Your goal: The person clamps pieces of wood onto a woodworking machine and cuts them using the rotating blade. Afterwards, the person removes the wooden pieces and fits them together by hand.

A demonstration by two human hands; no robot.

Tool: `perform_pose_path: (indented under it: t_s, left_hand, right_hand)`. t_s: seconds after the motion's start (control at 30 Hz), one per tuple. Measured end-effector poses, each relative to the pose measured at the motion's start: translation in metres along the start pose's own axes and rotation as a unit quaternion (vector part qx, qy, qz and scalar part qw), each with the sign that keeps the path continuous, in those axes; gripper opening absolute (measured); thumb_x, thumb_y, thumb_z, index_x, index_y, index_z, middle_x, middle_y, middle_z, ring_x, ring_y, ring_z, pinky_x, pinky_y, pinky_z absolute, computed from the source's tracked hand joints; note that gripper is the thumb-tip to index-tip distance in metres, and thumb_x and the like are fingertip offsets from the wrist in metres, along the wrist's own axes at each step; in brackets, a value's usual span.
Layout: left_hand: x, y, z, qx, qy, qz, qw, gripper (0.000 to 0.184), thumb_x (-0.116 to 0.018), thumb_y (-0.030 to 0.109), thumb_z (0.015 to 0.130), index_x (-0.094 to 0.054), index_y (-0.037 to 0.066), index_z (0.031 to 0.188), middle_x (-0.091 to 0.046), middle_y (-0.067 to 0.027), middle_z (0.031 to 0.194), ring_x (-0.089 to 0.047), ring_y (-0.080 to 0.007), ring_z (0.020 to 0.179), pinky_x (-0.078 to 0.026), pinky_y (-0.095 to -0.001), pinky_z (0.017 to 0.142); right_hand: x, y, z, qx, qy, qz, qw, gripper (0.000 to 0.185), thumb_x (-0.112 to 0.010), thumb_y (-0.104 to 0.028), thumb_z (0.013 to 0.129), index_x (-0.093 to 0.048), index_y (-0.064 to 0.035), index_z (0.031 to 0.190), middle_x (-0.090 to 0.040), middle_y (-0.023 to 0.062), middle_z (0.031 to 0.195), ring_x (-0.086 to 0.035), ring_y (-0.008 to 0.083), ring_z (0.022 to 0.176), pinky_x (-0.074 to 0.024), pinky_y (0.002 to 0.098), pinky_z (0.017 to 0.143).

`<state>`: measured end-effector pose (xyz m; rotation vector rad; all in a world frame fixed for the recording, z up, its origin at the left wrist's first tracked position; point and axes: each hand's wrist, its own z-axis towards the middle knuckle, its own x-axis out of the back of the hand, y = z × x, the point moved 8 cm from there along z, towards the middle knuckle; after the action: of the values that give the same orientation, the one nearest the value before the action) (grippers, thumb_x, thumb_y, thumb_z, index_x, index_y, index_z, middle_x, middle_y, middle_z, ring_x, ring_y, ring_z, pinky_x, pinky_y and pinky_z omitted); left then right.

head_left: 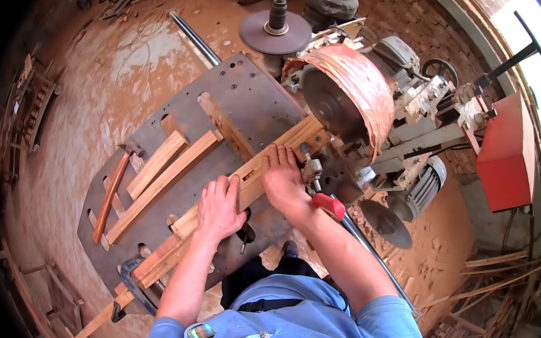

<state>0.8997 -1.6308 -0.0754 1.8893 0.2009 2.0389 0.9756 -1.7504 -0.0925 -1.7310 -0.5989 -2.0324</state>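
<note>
A light wooden bar (252, 192) with a slot cut in it lies diagonally across the metal machine table (178, 118). My left hand (219, 210) is closed over its nearer part, thumb beside the slot. Farther along, my right hand (281, 178) holds the bar from above, fingers close together across it. Beyond my right fingertips the wood runs toward a round blade or disc (332, 103), partly under a pinkish cover (357, 79). A metal clamp fitting (311, 168) and a red handle (329, 205) are beside my right wrist.
Two loose wooden strips (164, 188) and a wooden-handled hammer (111, 196) lie on the table's left side. A blue-grey clamp (136, 283) sits at its near corner. Motors (422, 183), another disc (386, 224) and a red box (508, 153) stand to the right.
</note>
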Motion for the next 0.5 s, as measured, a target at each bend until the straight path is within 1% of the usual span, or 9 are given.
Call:
perform_pose_path:
  t_s: [0.1, 0.2, 0.3, 0.5]
  left_hand:
    - [0.004, -0.017, 0.014, 0.006, -0.01, -0.001, 1.0, 0.081, -0.084, 0.023, 0.06, -0.054, 0.002, 0.132, -0.052, -0.0195, 0.127, -0.05, -0.0361, 0.114, -0.043, -0.0461, 0.098]
    - [0.017, -0.029, 0.03, -0.012, 0.0, 0.012, 1.0, 0.079, -0.082, 0.021, 0.062, -0.054, 0.0, 0.132, -0.054, -0.0189, 0.121, -0.053, -0.0346, 0.109, -0.045, -0.0451, 0.094]
    - [0.019, -0.052, 0.049, 0.003, -0.017, 0.002, 1.0, 0.08, -0.083, 0.023, 0.06, -0.054, 0.002, 0.132, -0.052, -0.0189, 0.126, -0.051, -0.0354, 0.114, -0.043, -0.0457, 0.098]
    - [0.034, -0.095, 0.091, -0.003, -0.021, 0.0, 1.0, 0.081, -0.083, 0.023, 0.061, -0.054, 0.002, 0.133, -0.053, -0.0184, 0.125, -0.051, -0.035, 0.114, -0.044, -0.0455, 0.097]
  right_hand:
    - [0.001, -0.002, 0.021, -0.005, 0.018, 0.005, 1.0, 0.045, -0.054, -0.014, 0.086, -0.058, 0.009, 0.125, -0.055, 0.0273, 0.137, -0.05, 0.0401, 0.131, -0.0323, 0.0476, 0.115]
    - [0.0, -0.004, 0.046, -0.01, 0.022, 0.008, 1.0, 0.043, -0.053, -0.014, 0.086, -0.059, 0.0078, 0.123, -0.055, 0.0263, 0.136, -0.049, 0.0389, 0.13, -0.0321, 0.0473, 0.115]
    - [-0.002, -0.007, 0.073, -0.011, 0.021, 0.016, 1.0, 0.042, -0.054, -0.013, 0.086, -0.06, 0.0069, 0.122, -0.055, 0.0261, 0.136, -0.049, 0.0383, 0.13, -0.0319, 0.0472, 0.115]
    - [-0.009, -0.012, 0.135, -0.004, 0.02, 0.04, 0.999, 0.043, -0.055, -0.014, 0.085, -0.061, 0.0067, 0.122, -0.055, 0.027, 0.137, -0.049, 0.0388, 0.129, -0.0328, 0.0473, 0.114]
